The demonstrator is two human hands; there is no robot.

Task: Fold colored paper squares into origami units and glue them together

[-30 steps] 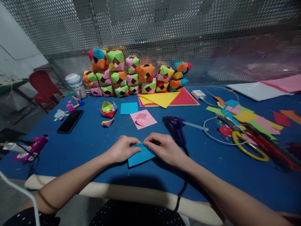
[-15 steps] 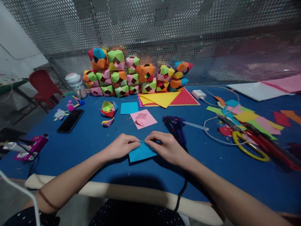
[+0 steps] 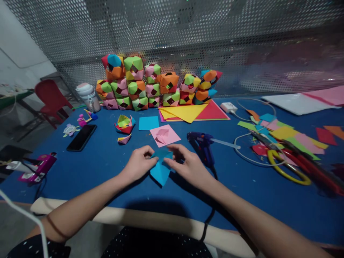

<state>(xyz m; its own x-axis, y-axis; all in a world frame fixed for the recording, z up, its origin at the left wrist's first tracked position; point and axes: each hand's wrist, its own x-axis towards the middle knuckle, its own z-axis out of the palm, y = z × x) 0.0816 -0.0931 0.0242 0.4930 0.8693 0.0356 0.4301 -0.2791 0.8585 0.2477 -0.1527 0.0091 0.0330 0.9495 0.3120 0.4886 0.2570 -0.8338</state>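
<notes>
A sheet of blue paper (image 3: 161, 171) sits between my two hands just above the blue table, one corner pointing down toward me. My left hand (image 3: 141, 161) pinches its left edge between thumb and fingers. The right edge is held by my right hand (image 3: 189, 163), thumb on the near face and index finger stretched along the top. Just beyond lies a pink square (image 3: 172, 134) with a folded pink paper piece (image 3: 162, 136) on it. Another blue square (image 3: 148, 123) is flat behind that. To the right rests a dark blue glue gun (image 3: 202, 141) with a clear glue stick.
Stacked colourful paper balls (image 3: 139, 89) line the mesh wall. A half-built paper ball (image 3: 125, 124), a phone (image 3: 81, 138) and a purple power strip (image 3: 40, 168) are leftward. Yellow-handled scissors (image 3: 287, 172), paper scraps (image 3: 292, 134) and a looping white cable (image 3: 235, 143) lie right.
The blue paper has turned from lying with a straight edge toward me to having a corner toward me. My hands have moved from its top edge to its two sides.
</notes>
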